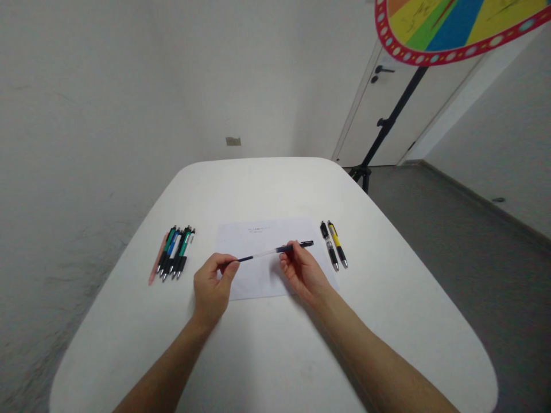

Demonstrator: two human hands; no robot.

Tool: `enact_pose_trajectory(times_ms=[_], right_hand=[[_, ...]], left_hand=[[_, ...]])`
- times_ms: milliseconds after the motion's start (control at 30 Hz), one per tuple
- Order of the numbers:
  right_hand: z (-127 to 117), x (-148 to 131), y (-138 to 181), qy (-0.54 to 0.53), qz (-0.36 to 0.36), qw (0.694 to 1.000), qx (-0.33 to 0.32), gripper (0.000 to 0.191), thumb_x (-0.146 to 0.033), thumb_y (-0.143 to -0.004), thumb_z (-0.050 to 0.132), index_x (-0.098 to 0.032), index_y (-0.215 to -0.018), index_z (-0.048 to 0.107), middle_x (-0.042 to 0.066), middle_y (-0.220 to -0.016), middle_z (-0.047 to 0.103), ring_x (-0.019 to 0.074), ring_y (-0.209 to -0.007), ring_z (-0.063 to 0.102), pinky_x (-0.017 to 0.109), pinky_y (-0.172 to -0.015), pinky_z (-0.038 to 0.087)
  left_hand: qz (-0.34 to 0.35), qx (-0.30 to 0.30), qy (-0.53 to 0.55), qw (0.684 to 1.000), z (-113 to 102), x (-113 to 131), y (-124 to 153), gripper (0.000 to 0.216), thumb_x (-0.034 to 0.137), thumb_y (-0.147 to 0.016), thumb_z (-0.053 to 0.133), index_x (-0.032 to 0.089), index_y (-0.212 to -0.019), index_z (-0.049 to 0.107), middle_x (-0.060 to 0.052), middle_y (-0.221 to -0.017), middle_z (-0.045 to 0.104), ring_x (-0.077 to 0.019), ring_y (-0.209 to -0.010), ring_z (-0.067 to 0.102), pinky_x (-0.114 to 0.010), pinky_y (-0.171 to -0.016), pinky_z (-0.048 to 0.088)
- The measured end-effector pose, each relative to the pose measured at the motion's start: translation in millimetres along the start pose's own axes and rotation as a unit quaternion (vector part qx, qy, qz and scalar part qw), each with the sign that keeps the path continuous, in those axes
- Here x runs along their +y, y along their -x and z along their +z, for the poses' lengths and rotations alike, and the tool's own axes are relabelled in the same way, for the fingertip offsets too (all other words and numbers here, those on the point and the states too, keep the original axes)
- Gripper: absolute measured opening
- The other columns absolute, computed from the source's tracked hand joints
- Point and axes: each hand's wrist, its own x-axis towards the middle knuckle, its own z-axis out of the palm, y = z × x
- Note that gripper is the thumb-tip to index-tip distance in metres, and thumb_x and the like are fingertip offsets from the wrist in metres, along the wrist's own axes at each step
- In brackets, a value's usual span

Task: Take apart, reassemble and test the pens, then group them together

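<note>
Over the paper, my left hand (215, 284) pinches the dark end of a thin ink refill (263, 253) between thumb and fingers. The refill's middle is clear, and its right end meets a dark pen barrel (284, 249). My right hand (303, 272) grips that barrel, with the black clip end sticking out to the right past my fingers. Whether the refill sits inside the barrel or only touches it, I cannot tell. Beneath both hands lies a white sheet of paper (245, 287) with a few small lines of writing near its top.
Left of the paper, several click pens (174, 252) in green, blue and black lie beside a pink pen (158, 259). A black-and-clear pen (329, 245) and a yellow pen (338, 244) rest to its right. Beyond the white table (275, 178) stands a colourful wheel (456, 28) on a black stand (396, 115).
</note>
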Motion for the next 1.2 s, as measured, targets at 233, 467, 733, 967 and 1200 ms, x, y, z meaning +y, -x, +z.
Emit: enact_pose_trajectory(times_ms=[233, 467, 733, 967, 1200], right_hand=[[0.7, -2.4, 3.8, 0.057, -0.034, 0.998, -0.018, 0.033, -0.032, -0.059, 0.091, -0.018, -0.075, 0.066, -0.004, -0.067, 0.067, 0.0075, -0.058, 0.062, 0.016, -0.054, 0.055], [9.8, 9.9, 14.4, 0.122, -0.001, 0.991, -0.049, 0.037, -0.036, -0.057, 0.091, -0.016, -0.075, 0.066, -0.003, -0.070, 0.066, 0.0066, -0.057, 0.060, 0.017, -0.054, 0.053], [9.7, 11.1, 16.1, 0.088, 0.014, 0.995, -0.034, 0.036, -0.032, -0.057, 0.092, -0.016, -0.076, 0.066, -0.003, -0.070, 0.066, 0.0061, -0.057, 0.061, 0.015, -0.055, 0.053], [11.5, 14.0, 17.3, 0.105, 0.016, 0.993, -0.050, 0.037, -0.034, -0.055, 0.092, -0.015, -0.074, 0.067, -0.003, -0.069, 0.066, 0.0063, -0.056, 0.060, 0.017, -0.055, 0.053], [7.5, 6.9, 14.1, 0.086, 0.005, 0.996, -0.021, 0.036, -0.032, -0.056, 0.092, -0.015, -0.074, 0.067, -0.002, -0.066, 0.065, 0.0070, -0.057, 0.060, 0.016, -0.053, 0.053]], left_hand=[[0.070, 0.009, -0.056, 0.996, -2.6, 4.0, -2.3, 0.010, 0.025, -0.083, 0.063, 0.019, -0.076, 0.066, 0.001, -0.067, 0.065, -0.0127, -0.062, 0.058, -0.024, -0.060, 0.048], [0.217, -0.055, -0.078, 0.971, 5.7, 10.5, 2.7, 0.010, 0.024, -0.087, 0.065, 0.020, -0.080, 0.068, 0.000, -0.069, 0.068, -0.0129, -0.063, 0.060, -0.025, -0.061, 0.048], [0.219, -0.048, -0.089, 0.971, 6.2, 9.5, 7.0, 0.009, 0.027, -0.088, 0.064, 0.019, -0.088, 0.064, -0.001, -0.073, 0.068, -0.0133, -0.063, 0.059, -0.026, -0.060, 0.049], [0.234, -0.067, -0.106, 0.964, 8.4, 12.7, 7.9, 0.009, 0.020, -0.090, 0.058, 0.019, -0.081, 0.060, 0.000, -0.070, 0.064, -0.0128, -0.065, 0.058, -0.025, -0.062, 0.047], [0.180, 0.009, -0.188, 0.966, -1.6, -6.8, -0.3, 0.016, 0.019, -0.086, 0.058, 0.018, -0.102, 0.059, -0.006, -0.090, 0.066, -0.0191, -0.081, 0.061, -0.032, -0.074, 0.050]])
